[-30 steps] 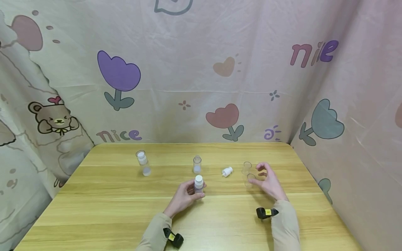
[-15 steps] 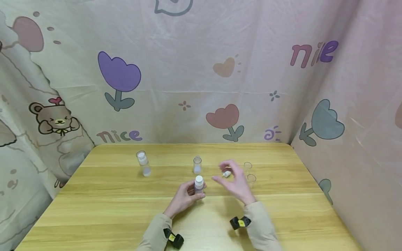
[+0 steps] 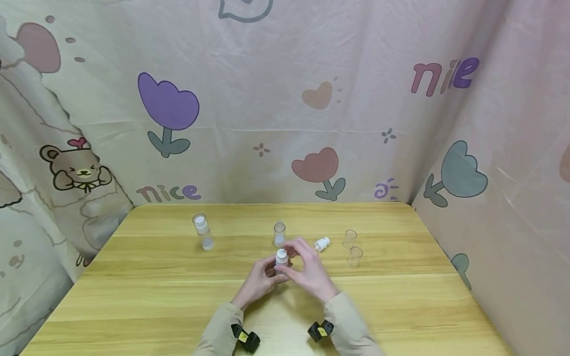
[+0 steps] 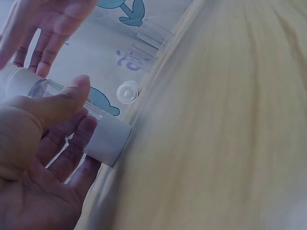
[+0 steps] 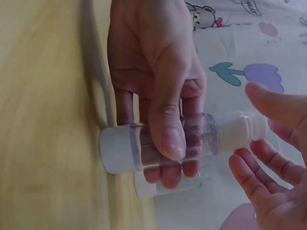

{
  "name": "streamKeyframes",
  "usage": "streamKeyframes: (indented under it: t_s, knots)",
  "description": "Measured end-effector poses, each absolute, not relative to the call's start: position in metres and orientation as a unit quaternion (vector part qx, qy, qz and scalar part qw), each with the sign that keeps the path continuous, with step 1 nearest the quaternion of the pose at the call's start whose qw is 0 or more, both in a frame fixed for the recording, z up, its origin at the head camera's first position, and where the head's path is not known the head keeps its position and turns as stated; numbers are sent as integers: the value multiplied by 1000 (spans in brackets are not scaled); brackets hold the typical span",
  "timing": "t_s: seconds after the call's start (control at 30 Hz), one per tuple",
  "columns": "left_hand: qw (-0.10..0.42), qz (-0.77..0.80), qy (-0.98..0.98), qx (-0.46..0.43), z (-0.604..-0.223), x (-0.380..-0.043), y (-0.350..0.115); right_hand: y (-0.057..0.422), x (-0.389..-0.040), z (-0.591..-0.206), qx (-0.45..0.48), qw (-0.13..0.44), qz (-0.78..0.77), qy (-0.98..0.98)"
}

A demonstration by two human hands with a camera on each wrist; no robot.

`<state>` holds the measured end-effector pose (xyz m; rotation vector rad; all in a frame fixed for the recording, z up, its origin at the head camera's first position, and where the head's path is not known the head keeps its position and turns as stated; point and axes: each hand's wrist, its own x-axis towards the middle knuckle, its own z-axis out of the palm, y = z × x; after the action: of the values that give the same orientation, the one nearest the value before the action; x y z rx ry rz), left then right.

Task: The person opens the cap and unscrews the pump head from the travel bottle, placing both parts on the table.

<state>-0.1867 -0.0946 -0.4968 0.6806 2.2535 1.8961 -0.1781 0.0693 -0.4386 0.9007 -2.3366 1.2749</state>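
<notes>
My left hand (image 3: 262, 279) grips a clear pump bottle (image 5: 153, 143) upright around its body, its thumb across the front. The bottle has a white base and a white pump top (image 3: 281, 255). My right hand (image 3: 309, 269) has come over from the right; its thumb and fingers stand on both sides of the pump top, in contact with it. In the left wrist view the pump top (image 4: 21, 82) is partly cut off by the frame edge. How firmly the right fingers press cannot be told.
A clear bottle without a pump (image 3: 279, 235) stands behind the hands. A loose white pump (image 3: 321, 244) lies to the right, beside two clear caps (image 3: 350, 239). Another pump bottle (image 3: 203, 232) stands at the far left. A printed curtain (image 3: 249, 148) hangs behind the wooden table (image 3: 147, 291).
My right hand has left the clear caps, passed over the loose pump and reached the top of the held bottle. My left hand and its bottle have stayed in place.
</notes>
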Motion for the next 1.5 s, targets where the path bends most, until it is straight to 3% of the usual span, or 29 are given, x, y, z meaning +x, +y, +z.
streamKeyframes:
  t_s: [0.6, 1.1, 1.5]
  knots:
    - [79, 620, 749, 219, -469, -174, -95, 62, -178, -443, 300, 222, 408, -833]
    - [76, 623, 743, 234, -477, -178, -96, 67, -178, -442, 303, 157, 427, -837]
    - [68, 612, 751, 238, -469, -174, -95, 58, -176, -447, 272, 217, 413, -842]
